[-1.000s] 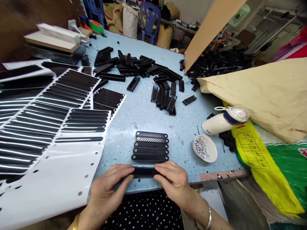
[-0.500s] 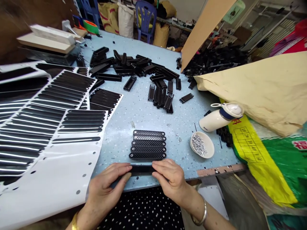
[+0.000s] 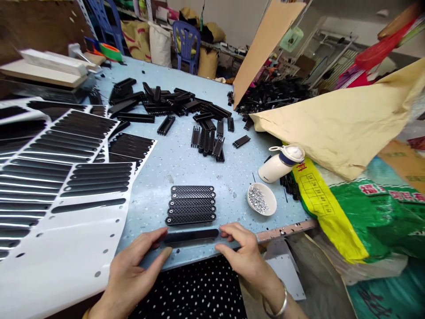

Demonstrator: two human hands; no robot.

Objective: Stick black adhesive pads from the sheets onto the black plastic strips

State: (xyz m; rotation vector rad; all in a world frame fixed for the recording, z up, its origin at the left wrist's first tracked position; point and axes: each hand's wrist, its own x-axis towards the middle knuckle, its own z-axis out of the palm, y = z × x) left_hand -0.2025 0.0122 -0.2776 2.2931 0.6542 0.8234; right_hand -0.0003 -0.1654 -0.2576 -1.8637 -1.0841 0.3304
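A long black strip-shaped piece (image 3: 191, 235) with rounded ends lies flat near the table's front edge, smooth face up. My left hand (image 3: 141, 261) is at its left end, thumb and fingers apart, the fingertips close beside it. At the other end is my right hand (image 3: 241, 243), also with thumb and fingers spread; whether a fingertip still touches the piece I cannot tell. Just beyond lies a row of several black textured strips (image 3: 191, 206) with small metal rings in their ends. Sheets of black adhesive strips (image 3: 96, 179) spread out to my left.
Loose black plastic parts (image 3: 166, 125) are heaped farther back on the blue table (image 3: 146, 166). On the right stand a white bowl (image 3: 270, 201) of small metal pieces and a cream bottle (image 3: 274, 168). Beyond them are brown paper (image 3: 332, 115) and a yellow-green sack (image 3: 345, 212).
Both hands have let go of the black strip and moved apart, their fingers opening. More of the strip shows now. The whole view has shifted right.
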